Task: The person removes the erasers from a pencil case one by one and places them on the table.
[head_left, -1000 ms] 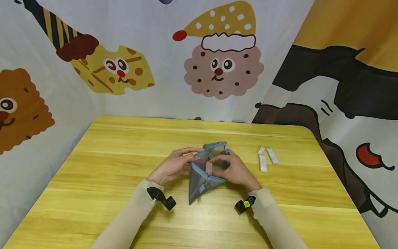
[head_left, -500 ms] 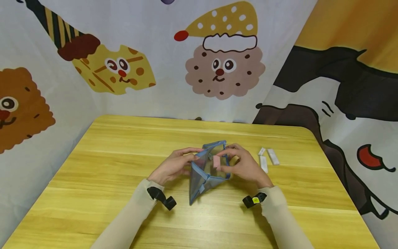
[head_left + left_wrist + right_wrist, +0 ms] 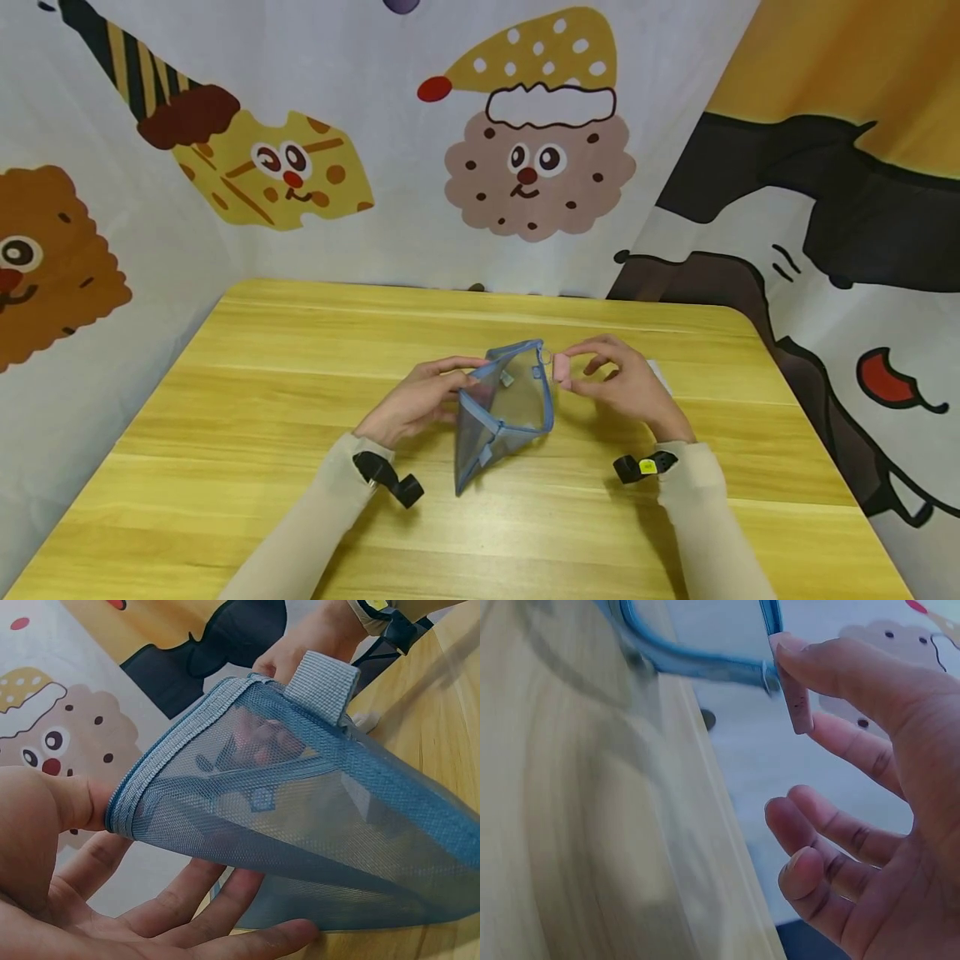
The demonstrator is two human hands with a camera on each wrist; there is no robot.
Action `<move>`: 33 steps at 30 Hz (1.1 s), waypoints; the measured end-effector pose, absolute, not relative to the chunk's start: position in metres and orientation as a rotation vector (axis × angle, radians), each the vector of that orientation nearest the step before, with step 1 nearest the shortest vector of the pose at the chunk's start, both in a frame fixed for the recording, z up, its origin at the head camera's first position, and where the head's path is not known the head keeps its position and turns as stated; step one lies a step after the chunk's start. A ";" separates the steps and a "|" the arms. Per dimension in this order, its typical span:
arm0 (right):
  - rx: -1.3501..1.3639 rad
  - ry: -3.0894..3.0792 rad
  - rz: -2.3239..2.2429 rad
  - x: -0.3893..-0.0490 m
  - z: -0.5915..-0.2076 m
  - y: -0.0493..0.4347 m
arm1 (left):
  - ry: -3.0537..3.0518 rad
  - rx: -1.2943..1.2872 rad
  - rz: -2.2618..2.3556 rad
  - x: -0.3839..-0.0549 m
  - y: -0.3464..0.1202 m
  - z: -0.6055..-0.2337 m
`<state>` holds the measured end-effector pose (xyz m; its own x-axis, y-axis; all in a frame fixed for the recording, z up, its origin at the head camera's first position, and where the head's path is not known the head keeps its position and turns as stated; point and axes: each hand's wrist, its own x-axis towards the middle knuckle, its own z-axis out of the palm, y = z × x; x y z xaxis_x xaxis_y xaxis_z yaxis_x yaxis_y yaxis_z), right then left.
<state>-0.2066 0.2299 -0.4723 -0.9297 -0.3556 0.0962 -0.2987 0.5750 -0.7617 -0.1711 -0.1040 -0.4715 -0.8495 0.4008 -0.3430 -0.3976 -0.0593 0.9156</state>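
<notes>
My left hand (image 3: 416,400) pinches the rim of a blue mesh zip pouch (image 3: 471,446), its thumb and index finger at the edge in the left wrist view. The pouch (image 3: 247,825) stands on the table with its mouth spread wide, and a pale tag (image 3: 507,379) shows inside. My right hand (image 3: 630,390) is just right of the mouth. Between its thumb and index finger it pinches a small pink rectangular block (image 3: 561,369). In the right wrist view small dark marks show on the block (image 3: 796,697), and the other fingers curl loosely below.
A white block (image 3: 658,372) on the table peeks out behind my right hand, mostly hidden. The wooden table (image 3: 300,333) reaches back to a cartoon-printed curtain (image 3: 405,250). A black wrist camera (image 3: 390,479) sits on each sleeve.
My right hand has drawn the pink block up out of the pouch and moved it right, past the rim. It now covers most of the white blocks. My left hand stays on the pouch.
</notes>
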 end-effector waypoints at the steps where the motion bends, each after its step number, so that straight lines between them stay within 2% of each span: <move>1: -0.533 2.735 -1.287 -0.207 -0.472 0.233 | 1.689 0.003 1.957 -0.171 -0.104 -0.472; 14: -0.284 2.805 -1.135 -0.216 -0.483 0.259 | 1.690 0.005 1.964 -0.171 -0.104 -0.472; 33: -0.246 2.899 -0.858 -0.218 -0.489 0.274 | 1.678 0.001 1.969 -0.171 -0.104 -0.472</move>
<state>-0.2175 0.2742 -0.4891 -0.9811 -0.1849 -0.0573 -0.1239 0.8272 -0.5481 -0.1709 -0.1043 -0.4719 -0.8501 0.4013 -0.3409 -0.4002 -0.0717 0.9136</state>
